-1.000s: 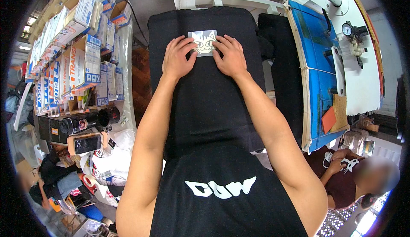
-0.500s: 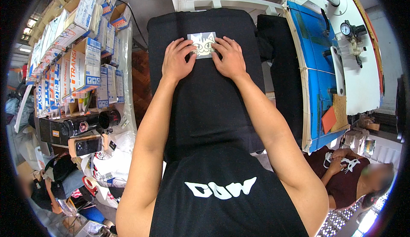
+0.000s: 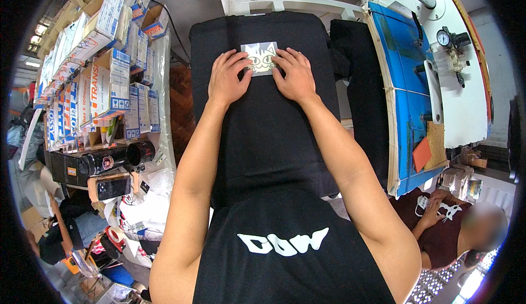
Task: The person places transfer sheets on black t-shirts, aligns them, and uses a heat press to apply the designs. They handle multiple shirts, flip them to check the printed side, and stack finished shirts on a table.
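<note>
A black garment [image 3: 266,139] lies spread over the padded board in front of me, carrying a small square sheet [image 3: 262,52] with a pale cat-face design near its far end. My left hand [image 3: 230,76] rests with slightly curved, parted fingers at the sheet’s left edge. My right hand [image 3: 293,76] is opposite it, fingertips on or beside the right edge and fingers likewise apart. Both forearms stretch up from the lower edge on either side of the garment.
Left are stacked cardboard boxes [image 3: 112,79] and a phone [image 3: 114,186] amid clutter. Right stands white machinery with a blue padded panel [image 3: 405,101] and pressure gauge [image 3: 445,38]. A person in maroon [image 3: 444,233] is at lower right; another person’s arm [image 3: 63,227] shows at lower left.
My hands stay at the sheet, sitting a few pixels lower in the picture along with the board. The person at lower left has changed posture.
</note>
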### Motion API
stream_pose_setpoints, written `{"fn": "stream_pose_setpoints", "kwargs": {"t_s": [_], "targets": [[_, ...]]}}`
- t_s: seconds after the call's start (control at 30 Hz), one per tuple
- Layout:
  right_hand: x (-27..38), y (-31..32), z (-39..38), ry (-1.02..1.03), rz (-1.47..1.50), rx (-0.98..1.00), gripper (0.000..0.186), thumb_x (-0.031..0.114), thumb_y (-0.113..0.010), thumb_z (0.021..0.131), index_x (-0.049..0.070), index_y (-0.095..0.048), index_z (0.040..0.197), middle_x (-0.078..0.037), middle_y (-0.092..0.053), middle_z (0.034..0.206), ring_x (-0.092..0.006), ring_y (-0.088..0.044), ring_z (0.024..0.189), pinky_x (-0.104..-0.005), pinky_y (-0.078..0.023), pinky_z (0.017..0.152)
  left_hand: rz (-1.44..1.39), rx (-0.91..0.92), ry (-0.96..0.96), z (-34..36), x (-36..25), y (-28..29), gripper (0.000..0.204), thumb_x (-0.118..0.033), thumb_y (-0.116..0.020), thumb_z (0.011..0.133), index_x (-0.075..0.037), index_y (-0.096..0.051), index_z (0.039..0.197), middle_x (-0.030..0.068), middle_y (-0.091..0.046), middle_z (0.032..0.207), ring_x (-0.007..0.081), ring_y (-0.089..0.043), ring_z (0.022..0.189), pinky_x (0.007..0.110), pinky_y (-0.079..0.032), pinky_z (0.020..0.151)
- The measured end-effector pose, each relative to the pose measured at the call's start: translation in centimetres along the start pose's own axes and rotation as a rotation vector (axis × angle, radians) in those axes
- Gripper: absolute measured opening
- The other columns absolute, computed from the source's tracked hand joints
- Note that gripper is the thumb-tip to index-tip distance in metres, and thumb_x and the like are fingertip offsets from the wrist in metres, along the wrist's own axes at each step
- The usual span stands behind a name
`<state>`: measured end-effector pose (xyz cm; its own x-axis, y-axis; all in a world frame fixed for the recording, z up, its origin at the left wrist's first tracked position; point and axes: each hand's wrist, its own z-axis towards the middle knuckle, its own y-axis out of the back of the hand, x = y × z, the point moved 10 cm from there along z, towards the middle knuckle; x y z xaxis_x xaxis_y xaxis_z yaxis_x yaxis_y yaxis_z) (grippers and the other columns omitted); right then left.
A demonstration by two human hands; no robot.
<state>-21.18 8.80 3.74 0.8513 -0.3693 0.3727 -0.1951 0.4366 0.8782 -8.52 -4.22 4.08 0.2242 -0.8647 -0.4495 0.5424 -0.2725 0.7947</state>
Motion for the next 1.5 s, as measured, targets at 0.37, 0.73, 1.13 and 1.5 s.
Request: {"fn": "stream_pose_setpoints", "kwargs": {"t_s": [0.37,0.73,1.13,1.5], "targets": [[0.02,0.08,-0.01,0.009,-0.002,-0.021,0.036,0.029,-0.068,0.097,0.014,-0.074,0.13,-0.006,-0.064,0.146,-0.0299,-0.049,0.145,-0.0492,-0.032,0.124,0.006,0.005,0.006,-0.03,-0.02,0.04,0.027,-0.025,-0.076,0.09,-0.015,-0.079,0.116,0.0029,-0.069,0.136,0.0295,-0.052,0.141,0.048,-0.035,0.122],[0.0,0.08,-0.06,0.006,-0.005,-0.015,0.036,0.028,-0.068,0.097,0.014,-0.074,0.13,-0.006,-0.064,0.146,-0.0294,-0.048,0.146,-0.0492,-0.032,0.125,0.015,0.003,0.0,0.0,-0.14,0.17,0.028,-0.024,-0.076,0.09,-0.015,-0.079,0.116,0.0025,-0.069,0.137,0.0296,-0.052,0.141,0.048,-0.035,0.123],[-0.01,-0.05,-0.09,0.009,0.014,-0.014,0.035,0.029,-0.066,0.098,0.014,-0.074,0.128,-0.007,-0.063,0.147,-0.0313,-0.049,0.144,-0.0507,-0.03,0.125,0.008,0.013,0.0,-0.05,0.09,-0.02,0.027,-0.025,-0.076,0.09,-0.016,-0.079,0.116,0.0028,-0.069,0.137,0.0302,-0.052,0.141,0.049,-0.035,0.123],[0.06,-0.06,-0.07,0.013,0.011,-0.004,0.035,0.029,-0.065,0.098,0.014,-0.074,0.129,-0.006,-0.063,0.147,-0.0306,-0.048,0.145,-0.0503,-0.03,0.126,-0.004,-0.011,-0.012,-0.04,-0.16,0.28,0.027,-0.024,-0.078,0.088,-0.015,-0.079,0.114,0.0025,-0.069,0.136,0.0306,-0.053,0.14,0.049,-0.037,0.121]]}}
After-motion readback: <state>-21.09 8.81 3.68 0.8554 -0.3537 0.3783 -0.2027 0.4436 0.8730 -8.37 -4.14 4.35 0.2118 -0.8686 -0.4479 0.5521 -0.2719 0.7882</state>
